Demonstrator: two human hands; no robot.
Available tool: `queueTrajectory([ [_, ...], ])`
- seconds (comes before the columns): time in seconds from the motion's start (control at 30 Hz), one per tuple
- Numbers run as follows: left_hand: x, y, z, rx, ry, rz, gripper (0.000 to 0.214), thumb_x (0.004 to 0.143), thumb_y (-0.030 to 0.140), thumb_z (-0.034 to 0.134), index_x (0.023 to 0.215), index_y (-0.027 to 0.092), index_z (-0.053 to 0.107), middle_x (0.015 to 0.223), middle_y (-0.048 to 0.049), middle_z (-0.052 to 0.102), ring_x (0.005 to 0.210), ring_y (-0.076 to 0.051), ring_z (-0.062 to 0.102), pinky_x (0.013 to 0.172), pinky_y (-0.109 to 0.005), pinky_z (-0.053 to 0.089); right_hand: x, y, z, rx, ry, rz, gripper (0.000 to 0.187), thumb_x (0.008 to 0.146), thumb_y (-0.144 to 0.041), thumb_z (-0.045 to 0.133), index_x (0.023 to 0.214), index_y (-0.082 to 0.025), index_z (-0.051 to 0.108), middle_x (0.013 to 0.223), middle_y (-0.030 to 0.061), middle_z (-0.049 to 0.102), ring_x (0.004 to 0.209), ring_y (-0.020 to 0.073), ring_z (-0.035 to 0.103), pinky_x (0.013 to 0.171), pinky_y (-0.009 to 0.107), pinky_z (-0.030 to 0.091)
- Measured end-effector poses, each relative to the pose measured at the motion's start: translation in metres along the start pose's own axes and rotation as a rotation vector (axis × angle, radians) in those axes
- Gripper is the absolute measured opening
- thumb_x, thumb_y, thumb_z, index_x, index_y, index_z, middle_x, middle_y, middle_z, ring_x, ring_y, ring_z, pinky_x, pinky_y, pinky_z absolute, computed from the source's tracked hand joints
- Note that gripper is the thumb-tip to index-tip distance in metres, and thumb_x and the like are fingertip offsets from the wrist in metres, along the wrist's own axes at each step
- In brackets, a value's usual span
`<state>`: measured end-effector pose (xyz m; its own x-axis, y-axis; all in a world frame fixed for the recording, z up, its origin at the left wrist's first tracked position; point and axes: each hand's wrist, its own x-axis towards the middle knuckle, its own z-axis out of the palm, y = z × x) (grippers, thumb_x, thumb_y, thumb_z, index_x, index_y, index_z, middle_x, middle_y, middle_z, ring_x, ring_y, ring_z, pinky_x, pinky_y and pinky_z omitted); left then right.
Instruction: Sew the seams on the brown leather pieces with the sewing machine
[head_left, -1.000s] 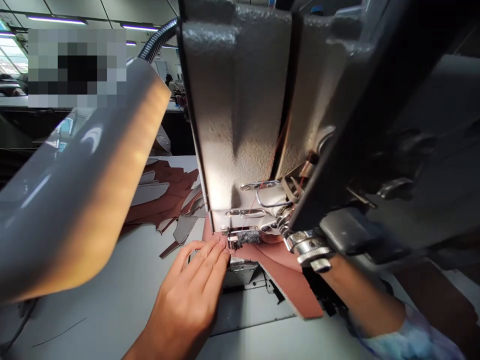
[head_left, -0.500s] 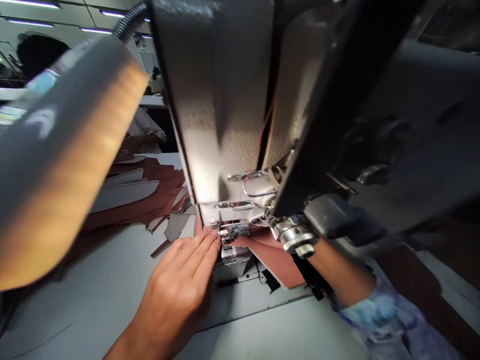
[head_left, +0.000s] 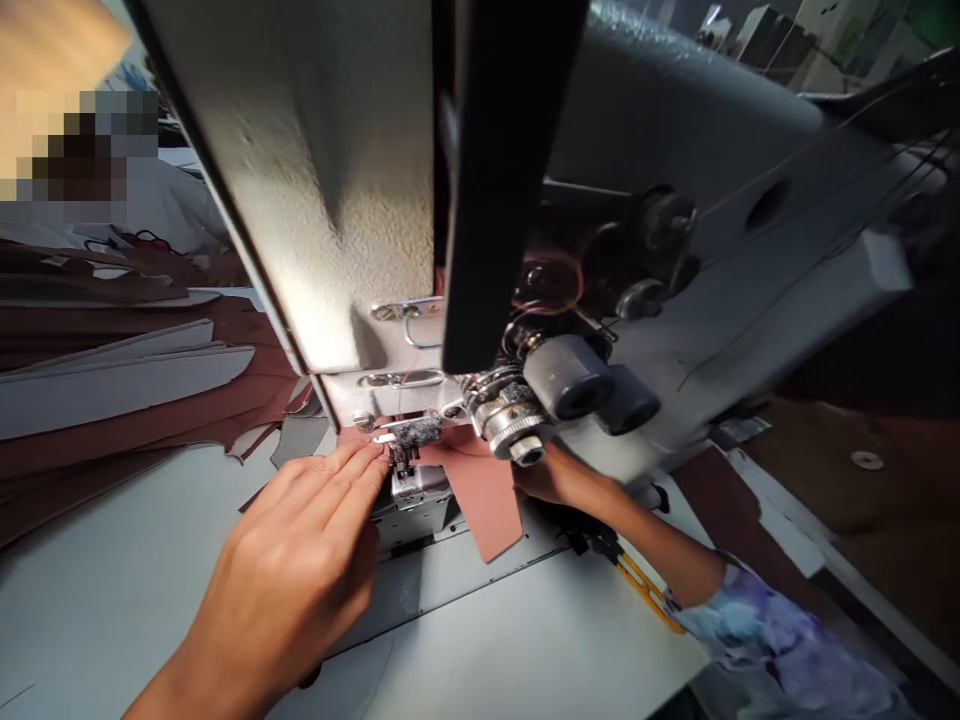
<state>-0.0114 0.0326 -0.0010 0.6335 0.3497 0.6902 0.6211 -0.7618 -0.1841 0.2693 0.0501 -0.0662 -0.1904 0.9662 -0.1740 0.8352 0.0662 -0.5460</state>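
I have the left hand [head_left: 296,550] coming in from the near left of the table [head_left: 112,600], palm down, knuckles raised, its back toward the camera and its fingers sloping forward and to the right. Those fingers lie together, side by side, their tips resting on the pink piece [head_left: 484,505] just left of the foot [head_left: 401,460]; the thumb is hidden, so I cannot tell whether it pinches from below. The piece is at the foot of the machine [head_left: 352,200], showing on both sides of it, with its broad tongue pointing toward the table's near edge. From over the table's right edge, the right hand [head_left: 559,475] reaches in behind the knob [head_left: 517,430], its forearm slanting forward and left out of a purple-and-blue sleeve [head_left: 780,635]. Its fingertips are out of sight, so I cannot tell whether they are apart or closed on anything. Under that forearm, near the table's right edge, I see a yellow handle [head_left: 649,590], perhaps a cutter's. A pile [head_left: 240,405] of reddish-brown and pale cut parts covers the table's left side toward the far edge, and beyond that edge is a co-worker [head_left: 172,205] in a white top.
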Motion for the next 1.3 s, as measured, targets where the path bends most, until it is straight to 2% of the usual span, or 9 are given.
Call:
queueTrajectory([
  [0.13, -0.003, -0.001, 0.005, 0.003, 0.022, 0.0, 0.027, 0.082, 0.009, 0.047, 0.106, 0.007, 0.059, 0.112, -0.0145, 0.062, 0.101, -0.029, 0.06, 0.088, -0.042, 0.046, -0.034, 0.011, -0.014, -0.216, -0.073, 0.078, 0.009, 0.08, -0.016, 0.056, 0.073, -0.014, 0.06, 0.062, -0.0021, 0.054, 0.056, 0.0091, 0.044, 0.06, 0.025, 0.038],
  [0.2, -0.008, -0.001, 0.009, -0.022, 0.01, -0.047, 0.031, 0.083, 0.01, 0.047, 0.113, 0.009, 0.057, 0.118, -0.0125, 0.06, 0.108, -0.029, 0.057, 0.094, -0.043, 0.044, -0.052, 0.015, -0.015, -0.275, -0.113, 0.135, 0.012, 0.076, -0.009, 0.055, 0.073, -0.015, 0.064, 0.064, -0.0013, 0.057, 0.058, 0.0101, 0.045, 0.061, 0.026, 0.036],
  [0.4, -0.018, -0.003, 0.016, -0.072, -0.043, -0.102, 0.036, 0.085, 0.015, 0.045, 0.12, 0.013, 0.053, 0.12, -0.0089, 0.058, 0.109, -0.03, 0.056, 0.094, -0.047, 0.044, -0.09, 0.042, 0.013, -0.292, -0.023, 0.243, 0.02, 0.078, -0.007, 0.051, 0.092, -0.014, 0.063, 0.088, 0.0039, 0.063, 0.074, 0.0148, 0.055, 0.068, 0.03, 0.04],
  [0.5, -0.016, -0.003, 0.016, -0.064, -0.055, -0.104, 0.037, 0.084, 0.013, 0.046, 0.12, 0.011, 0.053, 0.119, -0.0097, 0.059, 0.11, -0.03, 0.056, 0.095, -0.046, 0.044, -0.097, 0.056, 0.028, -0.22, 0.036, 0.222, 0.016, 0.079, -0.007, 0.05, 0.088, -0.014, 0.062, 0.088, 0.0022, 0.061, 0.075, 0.0136, 0.055, 0.069, 0.028, 0.04],
  [0.6, -0.013, 0.0, 0.015, -0.039, -0.039, -0.103, 0.037, 0.083, 0.011, 0.044, 0.118, 0.008, 0.055, 0.12, -0.0123, 0.058, 0.111, -0.031, 0.056, 0.096, -0.046, 0.043, -0.098, 0.057, 0.045, -0.131, 0.088, 0.179, 0.013, 0.081, -0.007, 0.048, 0.08, -0.014, 0.058, 0.08, 0.0, 0.059, 0.07, 0.0114, 0.053, 0.066, 0.026, 0.039],
  [0.83, -0.011, 0.003, 0.01, 0.013, -0.025, -0.058, 0.037, 0.084, 0.014, 0.041, 0.118, 0.009, 0.054, 0.118, -0.0135, 0.059, 0.109, -0.03, 0.057, 0.09, -0.044, 0.046, -0.077, 0.033, 0.076, 0.088, 0.251, 0.069, 0.018, 0.09, -0.015, 0.034, 0.084, -0.014, 0.052, 0.073, 0.0021, 0.054, 0.064, 0.0119, 0.05, 0.064, 0.028, 0.04],
  [1.0, -0.006, 0.006, 0.005, 0.007, -0.016, -0.027, 0.031, 0.085, 0.012, 0.042, 0.11, 0.002, 0.057, 0.111, -0.0188, 0.061, 0.103, -0.033, 0.059, 0.087, -0.046, 0.045, -0.062, 0.03, 0.07, 0.413, 0.319, 0.112, 0.017, 0.086, -0.021, 0.043, 0.098, -0.016, 0.052, 0.065, -0.0009, 0.06, 0.058, 0.0104, 0.057, 0.058, 0.022, 0.044],
  [1.13, -0.001, 0.008, 0.004, 0.046, 0.013, -0.025, 0.028, 0.081, 0.009, 0.042, 0.104, 0.004, 0.058, 0.106, -0.0197, 0.064, 0.101, -0.033, 0.061, 0.084, -0.044, 0.045, -0.059, 0.026, 0.056, 0.52, 0.317, 0.077, 0.012, 0.081, -0.025, 0.051, 0.085, -0.016, 0.059, 0.071, 0.0008, 0.062, 0.065, 0.0111, 0.057, 0.063, 0.021, 0.045],
  [1.3, -0.005, 0.008, 0.002, 0.006, 0.018, -0.093, 0.03, 0.083, 0.009, 0.042, 0.108, 0.005, 0.057, 0.108, -0.0183, 0.064, 0.105, -0.031, 0.06, 0.087, -0.044, 0.046, -0.057, 0.011, 0.044, 0.582, 0.269, -0.011, 0.013, 0.081, -0.025, 0.049, 0.084, -0.016, 0.057, 0.074, 0.0007, 0.057, 0.068, 0.0109, 0.052, 0.062, 0.021, 0.041],
])
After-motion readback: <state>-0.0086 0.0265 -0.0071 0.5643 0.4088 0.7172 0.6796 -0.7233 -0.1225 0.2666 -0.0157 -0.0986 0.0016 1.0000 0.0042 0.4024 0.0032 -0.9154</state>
